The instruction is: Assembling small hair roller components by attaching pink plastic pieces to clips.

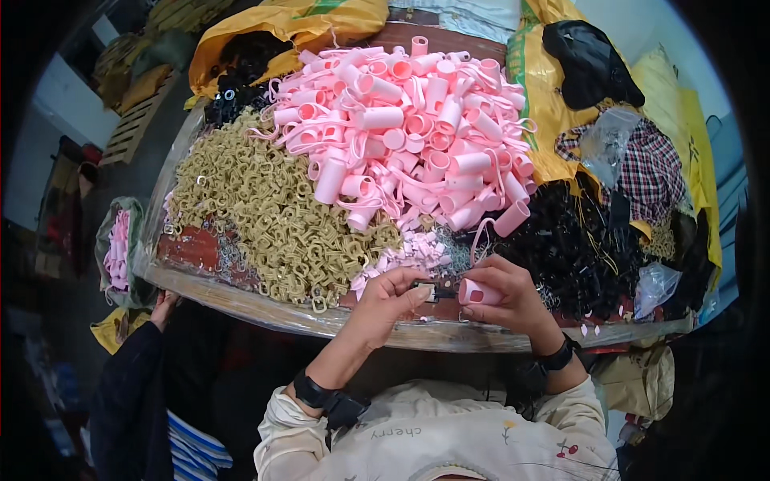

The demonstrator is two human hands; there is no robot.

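Note:
Close to the table's near edge, my right hand (513,295) is closed around a pink plastic tube (473,293) with a cut-out in its side and a thin pink strap looping up. My left hand (391,298) pinches a small black plastic part (440,292) with a pale piece on it, which points at the tube's open end. Whether the two pieces touch is hard to make out. Just beyond my hands lie small light-pink pieces (417,252) and thin metal bits (457,248).
A big heap of pink tubes (381,119) covers the table's middle. Olive-tan plastic rings (265,200) are piled left, black parts (577,240) right. Yellow sacks (545,144) stand at the far side. At left, another person's hand (164,309) touches the table edge.

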